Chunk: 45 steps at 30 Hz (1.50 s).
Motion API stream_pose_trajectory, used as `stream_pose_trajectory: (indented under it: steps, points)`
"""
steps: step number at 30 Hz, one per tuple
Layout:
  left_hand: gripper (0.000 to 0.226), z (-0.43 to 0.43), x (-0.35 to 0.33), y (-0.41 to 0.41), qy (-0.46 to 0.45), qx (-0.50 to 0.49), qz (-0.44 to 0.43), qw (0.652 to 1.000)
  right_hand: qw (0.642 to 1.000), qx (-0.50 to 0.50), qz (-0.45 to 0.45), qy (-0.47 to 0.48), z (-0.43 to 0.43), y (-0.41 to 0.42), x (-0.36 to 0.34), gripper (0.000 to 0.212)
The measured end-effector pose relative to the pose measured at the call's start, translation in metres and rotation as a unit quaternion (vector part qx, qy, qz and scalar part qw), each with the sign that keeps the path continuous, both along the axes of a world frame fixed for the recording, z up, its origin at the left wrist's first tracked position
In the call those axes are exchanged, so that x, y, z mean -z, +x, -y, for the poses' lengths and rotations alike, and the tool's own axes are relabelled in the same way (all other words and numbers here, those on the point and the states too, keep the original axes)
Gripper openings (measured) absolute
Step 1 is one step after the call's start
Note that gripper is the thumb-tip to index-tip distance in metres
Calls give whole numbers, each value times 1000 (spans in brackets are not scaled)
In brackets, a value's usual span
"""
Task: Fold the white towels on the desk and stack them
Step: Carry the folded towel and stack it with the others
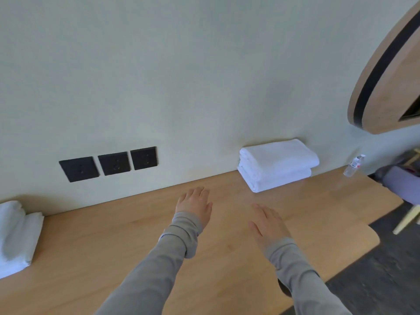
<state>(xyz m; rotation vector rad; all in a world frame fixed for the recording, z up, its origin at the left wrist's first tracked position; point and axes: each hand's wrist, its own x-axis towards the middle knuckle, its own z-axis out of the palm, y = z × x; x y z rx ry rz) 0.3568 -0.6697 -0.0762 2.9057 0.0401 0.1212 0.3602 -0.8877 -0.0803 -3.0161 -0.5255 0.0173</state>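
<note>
Two folded white towels form a stack [277,164] on the wooden desk [113,246], against the wall at the back right. Another white towel [16,233] lies loosely bunched at the desk's far left edge, partly cut off by the frame. My left hand [195,203] hovers flat over the middle of the desk, fingers apart, holding nothing. My right hand [268,221] is beside it, also flat and empty, a little below and left of the stack. Both arms wear grey sleeves.
Three black wall sockets [109,163] sit above the desk at the left. A small clear water bottle [354,165] stands at the desk's far right. A wooden rounded panel [391,71] hangs upper right. A chair [404,189] and dark floor lie to the right.
</note>
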Motion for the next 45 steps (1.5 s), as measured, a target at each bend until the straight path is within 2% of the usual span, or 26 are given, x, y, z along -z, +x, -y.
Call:
stream_pose_trajectory:
  steps: [7, 11, 23, 33, 36, 38, 39, 42, 45]
  points:
    - [46, 37, 31, 71, -35, -60, -17, 997, 999, -48, -14, -3, 30, 106, 19, 51]
    - [47, 56, 40, 98, -49, -81, -37, 995, 998, -52, -36, 28, 46, 146, 27, 49]
    - [46, 132, 64, 167, -83, -166, -99, 978, 991, -89, -94, 20, 120, 259, 55, 49]
    - [49, 227, 81, 247, -229, -320, -98, 914, 980, -85, -169, 59, 228, 368, 79, 42]
    - [49, 249, 92, 262, -233, -357, -95, 899, 969, -40, -207, 128, 252, 390, 86, 41]
    - [52, 264, 99, 271, -271, -405, -95, 868, 941, 38, -244, 232, 262, 401, 90, 41]
    - [55, 270, 102, 276, -320, -437, -94, 835, 919, 82, -263, 281, 265, 407, 92, 41]
    - [70, 283, 104, 293, -526, -508, -93, 675, 838, 196, -329, 389, 272, 428, 93, 43]
    - [72, 289, 102, 310, -686, -504, -37, 524, 701, 293, -408, 506, 275, 447, 94, 54]
